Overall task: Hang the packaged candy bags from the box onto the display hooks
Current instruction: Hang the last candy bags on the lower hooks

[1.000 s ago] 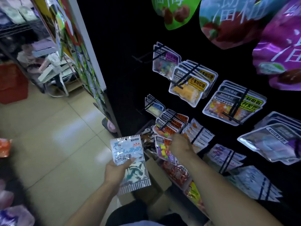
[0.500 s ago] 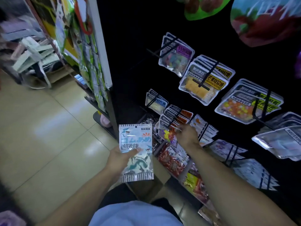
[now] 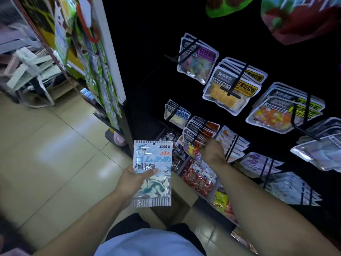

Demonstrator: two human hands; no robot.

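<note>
My left hand (image 3: 134, 179) holds a pale blue shark candy bag (image 3: 152, 173) upright, thumb across its front, in front of the black display wall (image 3: 144, 74). My right hand (image 3: 212, 151) reaches to a low display hook (image 3: 200, 133) carrying a stack of dark-labelled bags (image 3: 198, 134); its fingers are curled at the bags there, and the exact grip is hidden. A brown cardboard box (image 3: 181, 193) stands on the floor under the blue bag, mostly covered by it.
More hooks hold bag stacks: purple-labelled (image 3: 198, 60), yellow (image 3: 232, 87), orange-and-yellow (image 3: 282, 108). Striped white packets (image 3: 234, 145) hang to the right of my hand. Red packets (image 3: 199, 178) fill a low shelf. A side rack (image 3: 96, 71) stands on the left over tiled floor (image 3: 55, 154).
The view has swung toward the display. My left hand has raised the blue bag more upright. My right hand has moved up from the lower packets to the dark-labelled stack's hook.
</note>
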